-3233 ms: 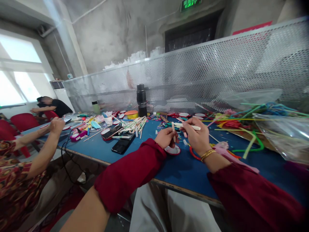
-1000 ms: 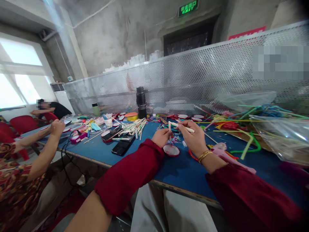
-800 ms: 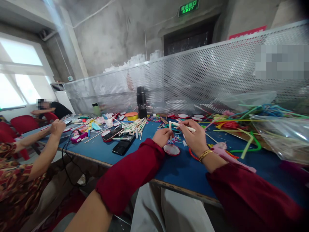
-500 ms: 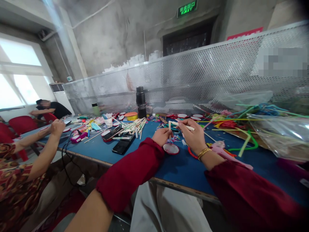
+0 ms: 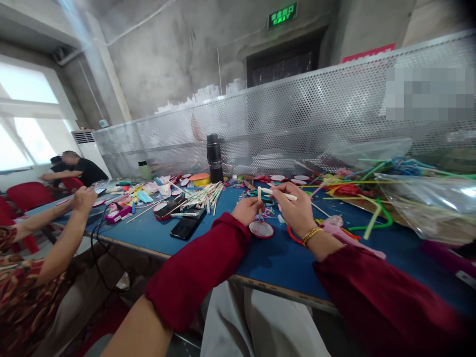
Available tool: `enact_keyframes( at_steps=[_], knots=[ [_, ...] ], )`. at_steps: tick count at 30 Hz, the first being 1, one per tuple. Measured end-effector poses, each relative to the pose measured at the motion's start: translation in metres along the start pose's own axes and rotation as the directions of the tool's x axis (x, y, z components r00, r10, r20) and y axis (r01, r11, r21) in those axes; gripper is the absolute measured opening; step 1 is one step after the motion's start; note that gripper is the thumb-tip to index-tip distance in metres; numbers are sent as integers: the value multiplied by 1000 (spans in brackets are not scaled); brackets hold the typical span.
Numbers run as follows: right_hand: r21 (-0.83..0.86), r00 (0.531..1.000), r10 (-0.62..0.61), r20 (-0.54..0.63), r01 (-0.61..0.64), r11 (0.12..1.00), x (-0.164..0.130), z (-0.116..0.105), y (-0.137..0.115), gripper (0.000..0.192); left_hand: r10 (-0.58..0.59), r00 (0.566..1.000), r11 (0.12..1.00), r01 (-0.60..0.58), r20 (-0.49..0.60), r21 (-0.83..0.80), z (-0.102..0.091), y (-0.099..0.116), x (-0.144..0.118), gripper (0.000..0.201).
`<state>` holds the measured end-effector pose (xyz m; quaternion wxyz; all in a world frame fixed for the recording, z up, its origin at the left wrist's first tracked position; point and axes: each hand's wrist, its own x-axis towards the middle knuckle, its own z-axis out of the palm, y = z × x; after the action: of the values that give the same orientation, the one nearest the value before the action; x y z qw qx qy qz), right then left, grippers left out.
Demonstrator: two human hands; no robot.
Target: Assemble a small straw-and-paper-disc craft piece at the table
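Mid-assembly: right hand [image 5: 297, 210] pinches a white stick [image 5: 278, 193] held level; left hand [image 5: 247, 210] grips a short stick [image 5: 259, 194] upright above the red-rimmed lid [image 5: 261, 229] on the table [image 5: 208, 238]. Joining them likely needs careful tip alignment.

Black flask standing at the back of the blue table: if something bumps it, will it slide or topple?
The black flask is tall and narrow, upright on a small base, so it probably tips rather than slides. Being round, it would likely roll into the wooden sticks beside it. Its weight cannot be judged.
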<state>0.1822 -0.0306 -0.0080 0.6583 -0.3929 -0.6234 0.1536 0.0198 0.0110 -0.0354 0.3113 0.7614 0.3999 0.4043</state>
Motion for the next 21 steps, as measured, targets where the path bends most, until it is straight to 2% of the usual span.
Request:
enact_keyframes(
  at_steps=[15,21],
  knots=[
    [14,1000,-10,-7,10,1000,1,-1,1,19,-18,1000,997,18,-13,76,-3,7,-3,35],
    [28,1000,13,-9,-13,1000,1,0,0,18,12,1000,999,-11,-19,46,-2,3,-2,36]
  ],
)
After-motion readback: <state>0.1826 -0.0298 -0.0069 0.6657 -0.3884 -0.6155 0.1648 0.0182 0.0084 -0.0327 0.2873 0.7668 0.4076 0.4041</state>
